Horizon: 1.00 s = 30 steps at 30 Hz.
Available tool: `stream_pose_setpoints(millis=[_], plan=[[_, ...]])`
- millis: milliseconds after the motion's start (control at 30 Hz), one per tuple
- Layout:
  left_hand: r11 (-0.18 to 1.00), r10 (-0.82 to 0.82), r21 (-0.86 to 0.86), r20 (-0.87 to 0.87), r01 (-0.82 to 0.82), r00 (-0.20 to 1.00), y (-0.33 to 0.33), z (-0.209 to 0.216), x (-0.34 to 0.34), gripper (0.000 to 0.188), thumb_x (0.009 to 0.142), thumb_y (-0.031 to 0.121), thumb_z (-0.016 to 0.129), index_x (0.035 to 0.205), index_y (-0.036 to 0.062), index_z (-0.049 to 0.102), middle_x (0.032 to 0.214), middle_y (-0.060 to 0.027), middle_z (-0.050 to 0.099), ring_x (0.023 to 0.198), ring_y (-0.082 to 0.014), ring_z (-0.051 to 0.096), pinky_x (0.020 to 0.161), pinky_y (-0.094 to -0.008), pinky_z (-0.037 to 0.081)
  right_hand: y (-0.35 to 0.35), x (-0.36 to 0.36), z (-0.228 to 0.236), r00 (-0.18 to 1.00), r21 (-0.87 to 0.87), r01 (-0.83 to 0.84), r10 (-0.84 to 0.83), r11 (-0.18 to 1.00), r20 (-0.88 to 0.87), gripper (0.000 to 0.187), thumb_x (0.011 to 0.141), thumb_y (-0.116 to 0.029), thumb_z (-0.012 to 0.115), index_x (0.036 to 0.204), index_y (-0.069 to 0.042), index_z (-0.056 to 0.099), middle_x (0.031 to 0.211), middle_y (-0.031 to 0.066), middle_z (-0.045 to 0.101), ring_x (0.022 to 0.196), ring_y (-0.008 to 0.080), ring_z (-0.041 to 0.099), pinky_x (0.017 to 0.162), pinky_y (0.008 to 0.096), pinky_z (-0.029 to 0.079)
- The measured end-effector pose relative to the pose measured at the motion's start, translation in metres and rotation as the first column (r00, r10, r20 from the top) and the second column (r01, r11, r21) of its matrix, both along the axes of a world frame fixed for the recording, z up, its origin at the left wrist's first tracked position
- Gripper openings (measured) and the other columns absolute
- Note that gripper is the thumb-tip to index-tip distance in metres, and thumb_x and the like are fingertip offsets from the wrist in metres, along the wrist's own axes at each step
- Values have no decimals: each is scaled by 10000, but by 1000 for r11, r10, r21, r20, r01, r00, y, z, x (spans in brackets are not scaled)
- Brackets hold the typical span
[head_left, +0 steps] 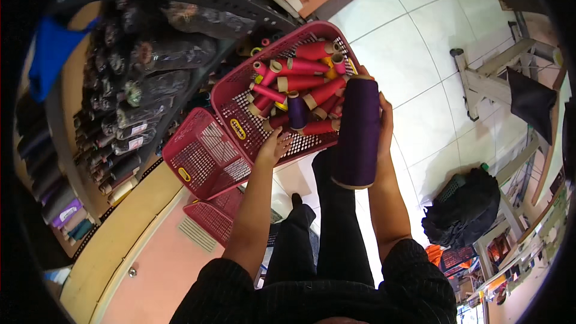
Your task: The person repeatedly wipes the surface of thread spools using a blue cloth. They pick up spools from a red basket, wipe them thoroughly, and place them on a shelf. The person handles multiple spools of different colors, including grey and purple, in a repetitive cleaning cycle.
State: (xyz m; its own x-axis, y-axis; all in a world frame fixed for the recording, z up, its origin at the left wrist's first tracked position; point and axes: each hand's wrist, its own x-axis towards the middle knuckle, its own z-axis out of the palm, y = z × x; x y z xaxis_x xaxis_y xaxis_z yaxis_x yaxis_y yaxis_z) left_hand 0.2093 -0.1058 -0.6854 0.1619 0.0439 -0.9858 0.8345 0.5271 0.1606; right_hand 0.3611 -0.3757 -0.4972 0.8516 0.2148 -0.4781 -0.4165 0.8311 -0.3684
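Note:
My right hand (386, 121) is wrapped round a large dark purple thread spool (358, 135), held up at the right end of a dark red perforated plastic basket (223, 93). Red and pink thread spools (309, 82) lie jumbled in that basket on their cardboard cones. A smaller dark purple spool (296, 111) stands out among them near the front. My left hand (275, 147) is at the basket's near side, just below the small purple spool. Its fingers are stretched out and apart, with nothing seen in them.
An empty dark red basket (180, 150) adjoins on the left, with another basket (207, 219) lower down. Shelves at the left hold plastic-wrapped dark spools (174, 51). Toward the right are a metal-legged table frame (480, 78) and a black cloth heap (465, 207) on white floor tiles (420, 30).

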Motion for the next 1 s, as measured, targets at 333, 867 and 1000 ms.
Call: stream_pose_setpoints(millis=[333,867,1000], plan=[[950,-283,60,587,308,758,-42,301,28,839,905,538,552,1498,54,209,1470,-135,349,1354,-211,331,1110,-319,263,80,-48,134,819,-907,101,483,408,309,554,1010,-338,334,1480,-52,266,1506,219,162,1419,326,126,1147,429,104],[894,280,-121,902,-431,328,111,561,-125,708,921,612,435,1353,52,417,1245,-130,572,1106,-234,594,945,-390,487,266,39,358,204,-524,843,831,119,517,426,894,-158,572,1313,-110,510,1430,251,332,1308,437,323,1089,497,256],[817,416,-265,885,-512,207,136,582,-157,702,938,619,370,1335,42,425,1179,-139,596,1063,-249,611,916,-405,504,288,130,294,393,-430,874,850,-227,351,476,929,-368,536,1359,-170,486,1425,267,374,1269,497,364,1027,566,323]])
